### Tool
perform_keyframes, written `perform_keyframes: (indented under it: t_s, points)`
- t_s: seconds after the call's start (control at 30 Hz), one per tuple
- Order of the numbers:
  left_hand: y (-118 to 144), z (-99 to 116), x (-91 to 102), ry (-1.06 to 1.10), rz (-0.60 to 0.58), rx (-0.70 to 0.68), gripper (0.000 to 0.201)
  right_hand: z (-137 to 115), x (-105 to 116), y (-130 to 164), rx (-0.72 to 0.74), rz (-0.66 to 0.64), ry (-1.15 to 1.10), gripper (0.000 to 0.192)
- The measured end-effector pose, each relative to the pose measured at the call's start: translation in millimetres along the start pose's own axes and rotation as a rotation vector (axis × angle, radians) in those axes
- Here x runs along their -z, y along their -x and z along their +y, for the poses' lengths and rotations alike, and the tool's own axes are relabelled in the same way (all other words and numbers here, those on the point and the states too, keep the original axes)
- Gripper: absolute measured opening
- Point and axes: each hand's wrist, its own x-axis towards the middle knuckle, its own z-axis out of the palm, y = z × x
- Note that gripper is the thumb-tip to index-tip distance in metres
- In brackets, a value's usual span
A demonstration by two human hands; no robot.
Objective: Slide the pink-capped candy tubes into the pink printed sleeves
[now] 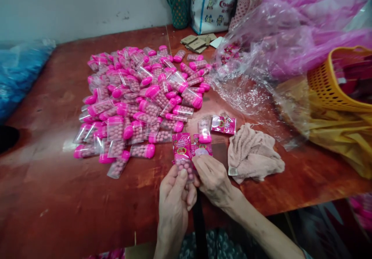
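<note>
**Candy tube gripped in both hands at table's near edge**

A blue plastic bag (20, 71) is noted at the 9 o'clock edge of the wooden table (58, 197). A large pile of clear tubes (136, 100) with pink caps, filled with pink candy balls, is spread from the centre toward 11 o'clock.

The left hand (174, 201) is recorded at 6 o'clock, fingers curled and thumb pressed on a candy tube (183, 162) bearing a pink label. The right hand (213, 179), just beside it, is partly closed, its fingertips pinching the same tube and a second labelled piece (203, 148) against it; the exact grip is partly hidden.

One capped tube (204, 131) and a loose pink label (223, 124) are found just above the hands. A crumpled pink cloth (252, 154) lies at 4 o'clock of these. Clear and pink plastic sheeting (279, 38) is heaped at 2 o'clock. An orange basket (325, 84), contents red but indistinct, is seated on yellow material (340, 135) at 3 o'clock.
</note>
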Motion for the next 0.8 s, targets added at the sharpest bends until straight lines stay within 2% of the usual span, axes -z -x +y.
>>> perform_keyframes:
  t_s: [0.13,0.23,0.33,0.43,0.53,0.7,0.8]
  points:
    - [-4.1,-0.4,1.0,-0.008,0.002,-0.007,0.015,-3.9,4.0,2.1,-0.085,0.017,-0.066,0.031]
    - [-8.2,-4.4,3.8,-0.116,-0.069,-0.072,0.013,-6.9,15.6,-1.4,-0.393,0.059,-0.325,0.026]
    - [-9.7,-10.0,5.2,-0.279,-0.141,-0.112,0.013,-5.1,24.5,-9.7,-0.755,0.074,-0.800,0.024]
    - [-8.0,-12.8,3.4,-0.348,-0.159,-0.121,0.015,-3.1,23.3,-17.7,-0.947,0.046,-1.102,0.028]
    - [-6.2,-12.4,2.7,-0.351,-0.115,-0.159,0.017,-9.6,14.7,-19.2,-1.035,0.070,-1.266,0.028]
    - [-7.8,-11.1,7.3,-0.338,-0.104,-0.171,0.013,-26.2,2.2,-10.1,-1.051,0.086,-1.332,0.027]
    - [-9.2,-10.5,7.0,-0.303,-0.114,-0.167,0.016,-22.6,3.3,-9.2,-1.042,0.053,-1.405,0.026]
